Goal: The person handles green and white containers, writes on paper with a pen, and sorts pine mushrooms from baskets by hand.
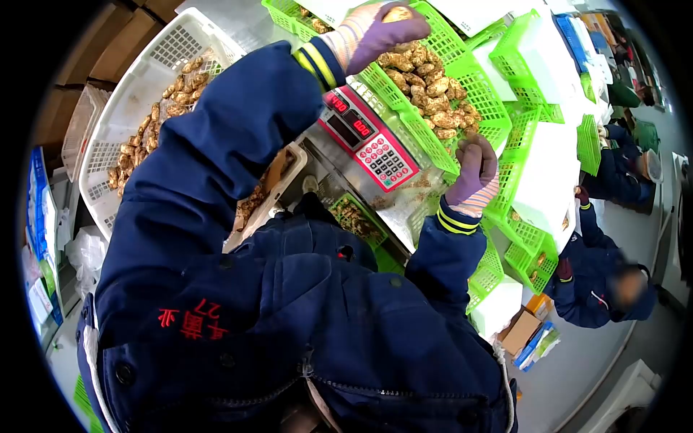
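Both my hands wear purple-palmed gloves with striped cuffs. My left hand (386,35), at the top, is closed on a pale brown root (396,14) above the far end of a green basket (427,141). Knobbly brown roots (435,88) are heaped in that basket. At the basket's near right end, my right hand (473,167) has its fingers bent together beside the heap; what they grip, if anything, is hidden. A red and white scale (368,137) with lit red digits stands left of the basket.
On the left, a large white basket (94,162) holds more roots. Green baskets and white boxes (550,169) are stacked to the right. A co-worker in dark blue (595,278) is at the far right, and another person (613,177) is beyond. Below the scale is a green crate (357,220).
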### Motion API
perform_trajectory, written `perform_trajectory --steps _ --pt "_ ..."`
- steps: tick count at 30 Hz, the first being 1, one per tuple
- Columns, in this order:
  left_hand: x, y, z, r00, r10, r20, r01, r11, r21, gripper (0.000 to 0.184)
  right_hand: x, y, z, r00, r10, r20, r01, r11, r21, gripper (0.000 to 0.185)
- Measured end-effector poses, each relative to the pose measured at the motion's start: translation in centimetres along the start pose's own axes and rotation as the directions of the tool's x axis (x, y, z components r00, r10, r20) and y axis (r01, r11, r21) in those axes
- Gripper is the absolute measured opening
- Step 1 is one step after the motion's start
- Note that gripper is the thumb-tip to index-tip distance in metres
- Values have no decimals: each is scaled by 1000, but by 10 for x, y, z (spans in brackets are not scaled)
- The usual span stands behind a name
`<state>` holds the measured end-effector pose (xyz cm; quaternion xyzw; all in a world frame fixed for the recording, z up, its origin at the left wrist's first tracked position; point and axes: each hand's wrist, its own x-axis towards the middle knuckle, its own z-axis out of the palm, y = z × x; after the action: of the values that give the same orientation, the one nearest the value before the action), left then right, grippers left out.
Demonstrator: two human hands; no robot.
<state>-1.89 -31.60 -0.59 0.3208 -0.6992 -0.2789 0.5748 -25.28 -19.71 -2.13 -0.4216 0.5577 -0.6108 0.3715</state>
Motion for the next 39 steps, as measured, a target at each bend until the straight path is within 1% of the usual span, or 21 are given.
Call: perform_trajectory --steps 1,2,3,5,6,7,9,11,12,13,14,15,21,24,28,32,34,35,36,37,39 --pt "5 11 10 941 -337 -26 279 817 -504 21 0 1 0 1000 -1 5 1 1000 -1 20" --pt "8 44 2 895 -416 162 395 570 -720 29 1 2 0 1000 -4 17 4 1000 -2 20" --pt "8 44 -5 895 -416 160 394 572 -719 29 1 3 0 1000 -7 27 7 1000 0 20" --pt "6 38 -19 870 -477 121 486 794 -365 19 3 5 -4 999 -7 36 6 1000 22 21" --pt "4 37 -15 877 -466 117 434 664 -608 17 4 5 -6 999 -13 46 13 1000 1 21" --pt "1 36 -25 838 -465 284 531 579 -618 17 4 6 -8 998 -19 58 20 1000 -20 21" --pt "-6 34 -43 825 -522 219 566 755 -332 17 5 8 -9 998 -17 61 18 1000 -18 21" --pt "-16 37 -52 810 -576 110 577 748 -329 16 4 9 -9 997 -16 69 17 1000 -15 20" --pt "-20 42 -57 790 -612 51 599 751 -277 16 3 6 -8 997 -6 74 9 1000 -28 20" --pt "-28 23 -68 803 -580 135 586 731 -350 17 2 5 -6 997 3 82 1 999 -42 20" --pt "-39 6 -75 801 -591 90 578 728 -368 16 2 6 -6 996 4 86 0 999 -42 20" --pt "-41 10 -78 798 -601 46 569 726 -387 15 3 8 -6 995 1 101 2 1000 -27 19" --pt "-51 19 -100 784 -620 16 577 720 -387 15 6 9 3 992 6 125 -1 999 -40 19" --pt "-59 17 -108 742 -669 40 623 666 -410 16 7 9 7 992 7 129 -3 999 -34 19" --pt "-66 21 -113 726 -688 -5 636 674 -376 15 8 9 11 989 -7 148 8 1000 -5 18" --pt "-72 23 -118 699 -715 11 658 637 -402 14 4 6 20 990 -19 139 21 1000 -8 18" --pt "-83 9 -129 717 -696 51 641 628 -441 18 -3 -1 23 963 120 240 -125 992 4 18" --pt "-88 1 -132 733 -674 90 626 616 -479 22 -7 -7 26 928 233 292 -226 972 -57 24" --pt "-88 5 -128 748 -663 31 598 653 -464 23 -10 -6 27 867 349 354 -342 936 -85 34" --pt "-87 10 -128 727 -687 6 624 658 -422 21 -12 -3 27 790 456 409 -449 885 -120 44" --pt "-87 25 -128 683 -730 -28 660 634 -402 15 -12 18 29 601 551 579 -719 689 91 69"
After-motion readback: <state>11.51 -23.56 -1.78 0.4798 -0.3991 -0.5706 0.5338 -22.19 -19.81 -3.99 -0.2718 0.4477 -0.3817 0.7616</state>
